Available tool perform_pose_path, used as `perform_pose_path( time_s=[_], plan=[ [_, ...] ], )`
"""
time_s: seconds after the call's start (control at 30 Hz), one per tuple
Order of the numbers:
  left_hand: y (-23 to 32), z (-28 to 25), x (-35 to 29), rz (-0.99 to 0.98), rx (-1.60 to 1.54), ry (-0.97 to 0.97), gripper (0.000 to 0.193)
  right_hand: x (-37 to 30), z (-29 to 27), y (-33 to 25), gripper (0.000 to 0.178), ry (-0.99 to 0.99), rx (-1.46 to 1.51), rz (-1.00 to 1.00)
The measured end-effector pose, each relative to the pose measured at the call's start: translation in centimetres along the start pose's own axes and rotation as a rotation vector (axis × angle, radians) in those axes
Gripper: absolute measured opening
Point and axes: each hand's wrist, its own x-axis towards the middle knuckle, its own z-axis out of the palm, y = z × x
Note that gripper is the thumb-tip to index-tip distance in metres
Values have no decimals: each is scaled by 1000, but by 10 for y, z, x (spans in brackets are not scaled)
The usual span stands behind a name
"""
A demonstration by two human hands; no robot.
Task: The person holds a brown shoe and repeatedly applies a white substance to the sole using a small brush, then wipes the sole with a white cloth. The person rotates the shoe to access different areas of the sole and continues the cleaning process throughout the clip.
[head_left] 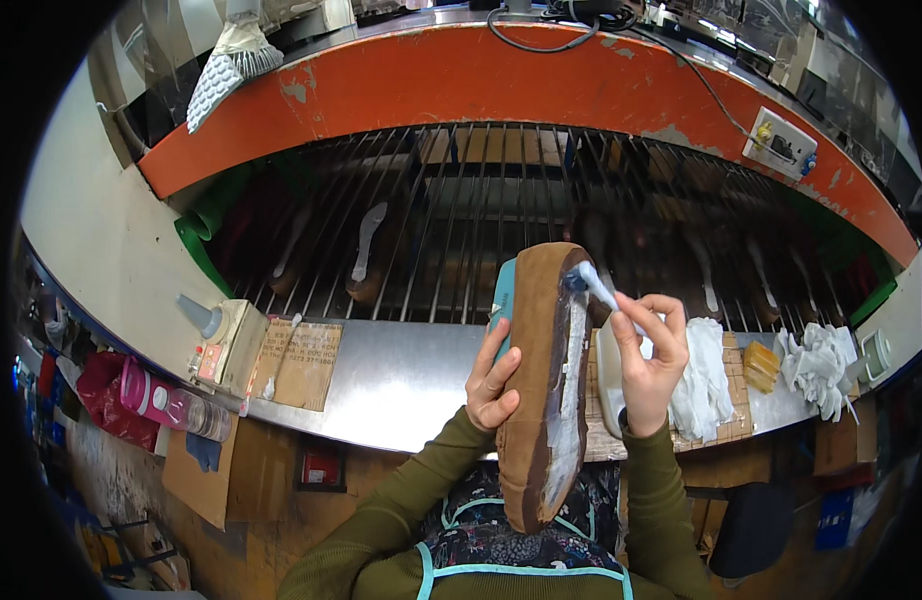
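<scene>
A brown suede shoe upper (534,370), stretched on a turquoise last (504,288), is tilted in front of me with its underside turned to the right. Along that underside runs a whitish, wet-looking strip (568,400) inside a dark brown border. My left hand (495,388) grips the shoe by its left side, fingers wrapped round it. Between the thumb and fingers of my right hand (653,350) is a small brush (599,288) with a pale handle. Its dark tip touches the upper end of the underside. A white container (610,375) stands partly hidden behind my right hand.
Beyond the metal ledge (411,370) lies a rack of metal bars (461,220) bearing several shoes (369,245). An orange-red panel (431,85) crosses behind it. Cardboard (306,365) with another brush lies left; white cloths (703,385) and a yellow block (761,367) lie right.
</scene>
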Motion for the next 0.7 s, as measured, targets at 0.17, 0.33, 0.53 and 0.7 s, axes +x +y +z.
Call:
perform_pose_path(
  time_s=[0.17, 0.33, 0.53, 0.7],
  plan=[
    [0, -2, 6, 91, 82, -39, 46, 11, -6, 9, 24, -59, 48, -81],
    [9, 1, 14, 70, 229, -22, 37, 1, -21, 15, 23, -215, 84, -56],
    [7, 1, 21, 199, 362, -59, 38, -16, -35, 12, 22, -332, 91, 14],
    [4, 2, 27, 250, 441, -44, 40, -29, -39, 9, 20, -393, 134, 73]
  ],
)
